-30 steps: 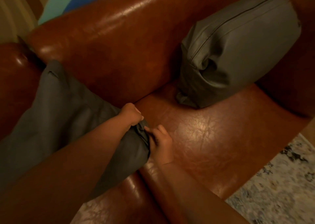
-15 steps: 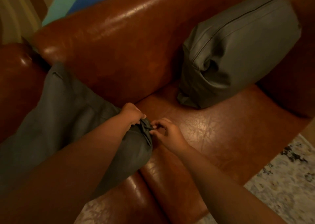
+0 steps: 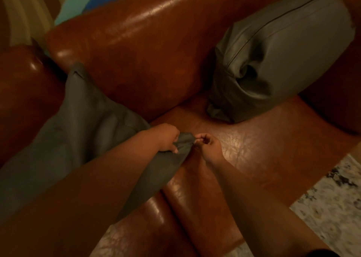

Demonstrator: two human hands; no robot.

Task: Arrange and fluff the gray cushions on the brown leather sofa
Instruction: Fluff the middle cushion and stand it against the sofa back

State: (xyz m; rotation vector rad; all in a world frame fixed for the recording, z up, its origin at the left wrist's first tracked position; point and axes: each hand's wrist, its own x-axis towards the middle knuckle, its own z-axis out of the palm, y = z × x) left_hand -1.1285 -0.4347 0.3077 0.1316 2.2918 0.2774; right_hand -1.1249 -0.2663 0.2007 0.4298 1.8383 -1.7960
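Sofa: brown leather sofa (image 3: 148, 47) fills most of the view, glossy backrest behind, two seat pads in front, a rounded armrest at the far left.
Rug: pale patterned rug (image 3: 332, 204) lies on the floor by the sofa's front right edge.
Left cushion: gray cushion (image 3: 82, 124) lies slack across the left seat pad, leaning toward the armrest, its near corner bunched at the seam between the pads.
Right cushion: second gray cushion (image 3: 281, 57) stands propped against the backrest in the right corner, dented on its front face.
Left hand: left hand (image 3: 168, 140) curls over the slack cushion's corner, gripping the fabric.
Right hand: right hand (image 3: 208, 144) pinches the tip of that same corner between thumb and fingertips.
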